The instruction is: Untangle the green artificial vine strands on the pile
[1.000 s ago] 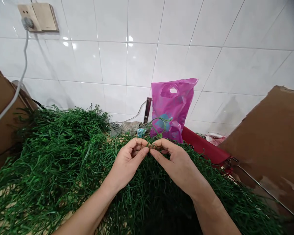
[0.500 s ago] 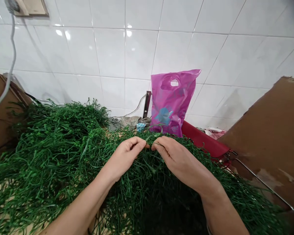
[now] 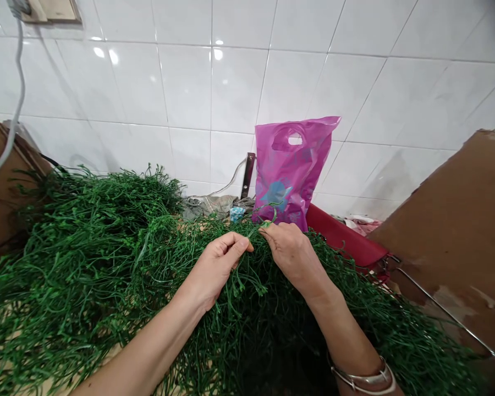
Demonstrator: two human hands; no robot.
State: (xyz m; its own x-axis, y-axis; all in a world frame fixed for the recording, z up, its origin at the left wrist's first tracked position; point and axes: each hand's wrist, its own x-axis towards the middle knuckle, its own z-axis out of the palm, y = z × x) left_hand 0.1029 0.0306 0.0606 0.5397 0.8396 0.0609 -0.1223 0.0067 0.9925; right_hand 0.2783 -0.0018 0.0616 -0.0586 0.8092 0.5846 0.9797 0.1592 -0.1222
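Thin green plastic plant stems with small branching tips lie heaped in front of me. Over the middle of the heap my left hand is closed, thumb and forefinger pinched on a green stem. My right hand, closer to the purple bag, also pinches that stem, fingertips together. A short gap separates the two hands. The stem's light green end sticks up above the right fingertips, in front of the bag. Part of the stem is hidden by my fingers.
A purple plastic bag stands against the white tiled wall. Beside it lies a red case with a metal rod. Cardboard rises at the right and left edges. A pale cable hangs at the upper left.
My right hand has shifted slightly up and turned, with its wrist bracelet now showing. The stem's end reaches higher above the fingers. My left hand has stayed almost in place.
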